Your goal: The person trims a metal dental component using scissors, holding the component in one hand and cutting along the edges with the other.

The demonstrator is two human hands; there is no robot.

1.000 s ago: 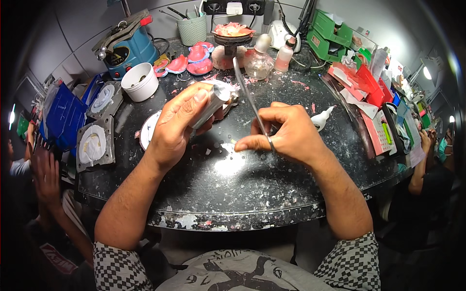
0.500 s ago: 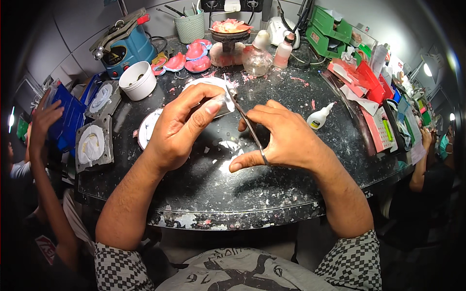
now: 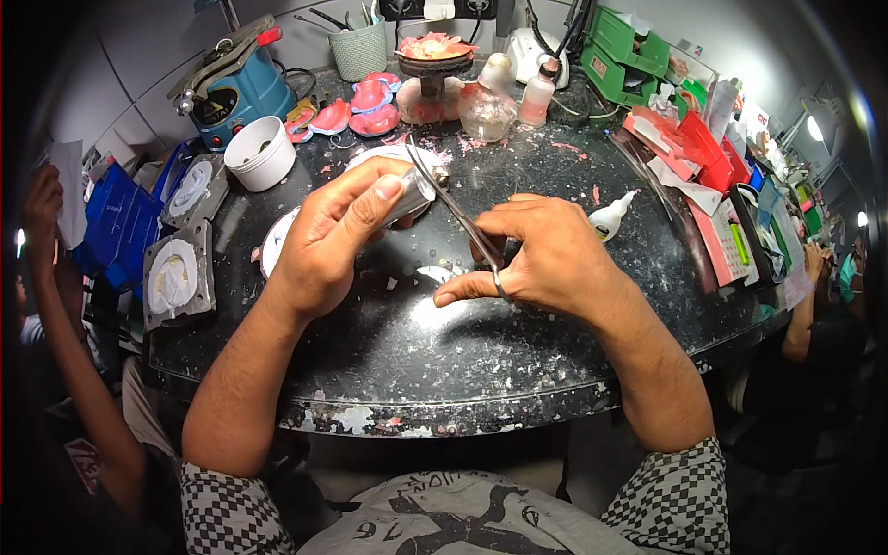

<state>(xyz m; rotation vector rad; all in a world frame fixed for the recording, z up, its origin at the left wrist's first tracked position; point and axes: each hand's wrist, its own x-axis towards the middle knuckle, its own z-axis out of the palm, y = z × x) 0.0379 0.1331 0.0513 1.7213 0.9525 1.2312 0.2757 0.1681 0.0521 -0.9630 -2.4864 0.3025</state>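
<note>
My left hand (image 3: pixel 338 231) is closed on a shiny silvery piece (image 3: pixel 419 185), curved like a rolled sheet, pinched between thumb and fingers. My right hand (image 3: pixel 546 250) holds a pair of metal scissors (image 3: pixel 453 205), with the thumb in one loop. The slim blades point up and left and pass close beside the silvery piece's right end; whether they touch it I cannot tell. Behind my left hand, partly hidden, is a white plaster-like piece (image 3: pixel 430 155). Another white round piece (image 3: pixel 274 248) shows beside my left wrist. A white squeeze bottle (image 3: pixel 609 218) lies beyond my right hand.
Flasks with white fillings (image 3: pixel 174 277) and a white bowl (image 3: pixel 261 155) stand left, by a blue machine (image 3: pixel 242 106). Pink moulded pieces (image 3: pixel 375 120), a glass spirit lamp (image 3: pixel 487 113) and green bins (image 3: pixel 624 55) line the back. Red sheets (image 3: pixel 708 153) are heaped right.
The scissors' blades have swung left and up. The silvery piece has tilted and shows more of its length. At the far left, another person's hand has moved outward and now holds a white sheet.
</note>
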